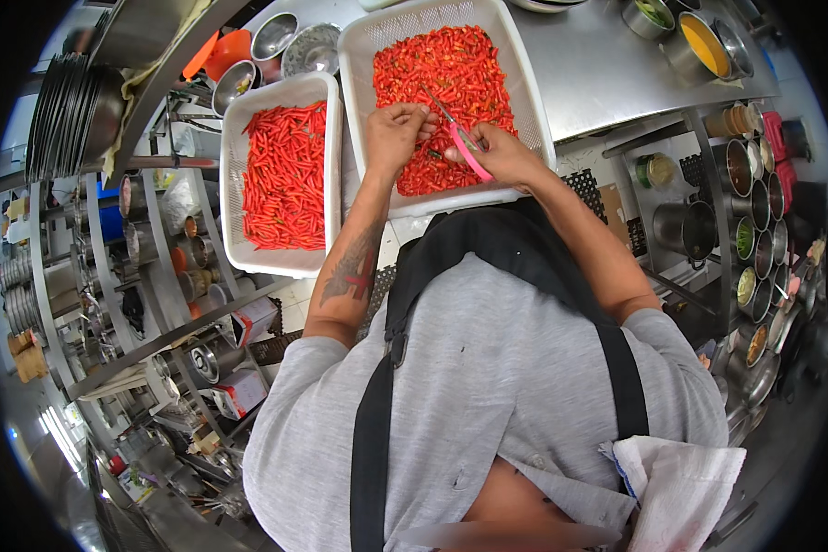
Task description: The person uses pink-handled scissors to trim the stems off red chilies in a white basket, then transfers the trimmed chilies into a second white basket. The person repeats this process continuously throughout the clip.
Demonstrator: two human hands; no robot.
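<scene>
My right hand (502, 156) grips a pair of scissors with pink handles (470, 154). Their metal blades angle up and left over a large white perforated plastic basket (530, 76). Beside the blades, my left hand (395, 132) has its fingers curled together at the tips; whether something small is between them I cannot tell. Below both hands, the large basket holds a bed of cut red chili peppers (448, 65). A smaller white basket (231, 179) to its left holds longer, seemingly whole red chilies (284, 183).
Metal bowls (274, 36) and an orange container (228, 55) sit behind the smaller basket. On the steel worktop (593, 69), a pot of orange liquid (702, 45) stands far right. Metal shelving with pots (686, 228) is at right; a rack (159, 255) fills the left.
</scene>
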